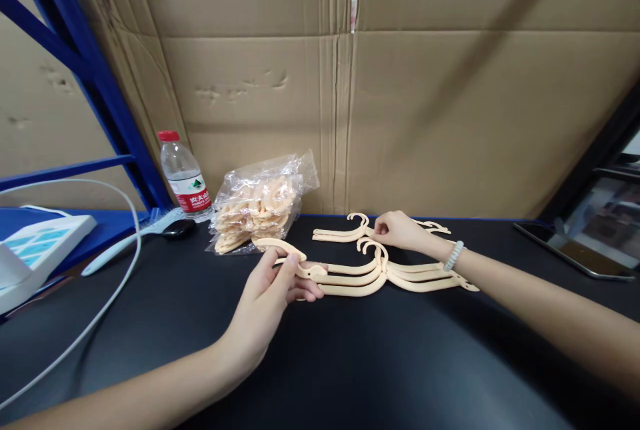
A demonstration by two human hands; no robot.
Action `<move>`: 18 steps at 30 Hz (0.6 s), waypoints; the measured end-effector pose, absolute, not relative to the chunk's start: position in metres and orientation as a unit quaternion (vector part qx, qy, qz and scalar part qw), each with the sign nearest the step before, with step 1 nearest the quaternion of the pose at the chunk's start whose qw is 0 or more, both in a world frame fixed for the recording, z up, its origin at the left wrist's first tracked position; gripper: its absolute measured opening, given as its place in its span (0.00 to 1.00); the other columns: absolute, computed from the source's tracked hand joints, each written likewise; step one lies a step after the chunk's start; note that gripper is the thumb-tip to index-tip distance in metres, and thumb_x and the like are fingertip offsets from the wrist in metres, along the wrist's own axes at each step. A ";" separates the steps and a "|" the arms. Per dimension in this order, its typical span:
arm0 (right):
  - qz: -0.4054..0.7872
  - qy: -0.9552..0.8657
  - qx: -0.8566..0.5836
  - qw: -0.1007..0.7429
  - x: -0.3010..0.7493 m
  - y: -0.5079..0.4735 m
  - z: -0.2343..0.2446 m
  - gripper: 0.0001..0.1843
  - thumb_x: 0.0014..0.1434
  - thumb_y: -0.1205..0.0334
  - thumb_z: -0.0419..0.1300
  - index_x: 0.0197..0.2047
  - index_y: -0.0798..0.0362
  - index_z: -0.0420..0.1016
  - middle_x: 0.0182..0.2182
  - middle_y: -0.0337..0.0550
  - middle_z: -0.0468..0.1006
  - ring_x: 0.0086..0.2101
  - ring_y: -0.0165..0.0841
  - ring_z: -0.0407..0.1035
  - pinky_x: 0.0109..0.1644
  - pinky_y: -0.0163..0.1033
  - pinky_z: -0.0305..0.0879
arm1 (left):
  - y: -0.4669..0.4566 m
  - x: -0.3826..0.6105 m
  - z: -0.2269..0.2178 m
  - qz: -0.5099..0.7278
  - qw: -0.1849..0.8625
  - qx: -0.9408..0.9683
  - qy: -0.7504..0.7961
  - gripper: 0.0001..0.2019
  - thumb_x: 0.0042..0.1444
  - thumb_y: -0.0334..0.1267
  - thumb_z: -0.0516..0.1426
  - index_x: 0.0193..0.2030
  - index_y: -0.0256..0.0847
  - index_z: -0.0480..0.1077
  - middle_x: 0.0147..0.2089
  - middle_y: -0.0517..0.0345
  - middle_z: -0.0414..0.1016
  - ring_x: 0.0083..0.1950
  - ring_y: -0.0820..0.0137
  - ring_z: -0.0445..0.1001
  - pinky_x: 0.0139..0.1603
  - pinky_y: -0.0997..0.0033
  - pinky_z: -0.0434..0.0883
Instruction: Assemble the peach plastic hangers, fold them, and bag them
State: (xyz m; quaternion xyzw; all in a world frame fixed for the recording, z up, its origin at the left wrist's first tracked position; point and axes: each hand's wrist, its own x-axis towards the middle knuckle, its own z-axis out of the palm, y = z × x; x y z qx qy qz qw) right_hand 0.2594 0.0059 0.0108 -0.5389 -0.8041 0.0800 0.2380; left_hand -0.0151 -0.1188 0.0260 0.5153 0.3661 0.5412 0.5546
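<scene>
Several cream plastic hangers (pixel 400 275) lie stacked on the black table (pixel 350 363). My left hand (pixel 273 293) is closed on the left arm of the stack, thumb on top. A single hanger (pixel 340 233) lies farther back. My right hand (pixel 397 230), with a beaded bracelet on the wrist, pinches that hanger near its hook. A clear plastic bag of more hangers (pixel 257 207) rests to the left of the stack, against the cardboard.
A water bottle (pixel 184 177) with a red cap stands at the back left beside a blue rack frame (pixel 90 77). A white device (pixel 35 250) and its cable (pixel 117 283) lie at left. Cardboard (pixel 400 97) walls the back. A dark tablet (pixel 580 250) lies at right.
</scene>
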 end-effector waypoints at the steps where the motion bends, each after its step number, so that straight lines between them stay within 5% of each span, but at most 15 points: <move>1: 0.082 -0.803 -0.537 0.243 0.258 0.006 0.012 0.10 0.49 0.62 0.63 0.19 0.53 0.71 0.19 0.40 0.75 0.22 0.31 0.67 0.27 0.35 0.56 | -0.118 -0.017 0.029 0.550 0.549 0.512 0.365 0.13 0.59 0.46 0.60 0.38 0.40 0.63 0.35 0.55 0.80 0.29 0.70 0.78 0.33 0.71 0.74; 7: 0.113 -0.801 -0.496 0.316 0.261 -0.009 0.041 0.10 0.54 0.56 0.60 0.25 0.52 0.68 0.24 0.41 0.75 0.26 0.32 0.69 0.32 0.37 0.64 | -0.108 -0.028 0.049 0.596 0.501 0.513 0.362 0.14 0.54 0.41 0.65 0.39 0.40 0.65 0.39 0.56 0.81 0.34 0.74 0.77 0.40 0.74 0.74; 13: 0.176 -0.801 -0.423 0.386 0.272 -0.054 0.068 0.13 0.56 0.57 0.63 0.42 0.51 0.67 0.34 0.41 0.75 0.34 0.34 0.72 0.42 0.41 0.70 | -0.106 -0.029 0.045 0.564 0.527 0.507 0.384 0.16 0.47 0.36 0.70 0.38 0.37 0.68 0.33 0.59 0.78 0.37 0.71 0.77 0.39 0.75 0.73; 18: 0.185 -0.804 -0.428 0.370 0.279 -0.101 0.064 0.11 0.62 0.58 0.58 0.47 0.51 0.71 0.32 0.42 0.74 0.32 0.35 0.70 0.36 0.40 0.69 | -0.106 -0.025 0.034 0.526 0.563 0.517 0.372 0.13 0.48 0.37 0.69 0.37 0.36 0.73 0.29 0.60 0.74 0.32 0.74 0.72 0.36 0.76 0.70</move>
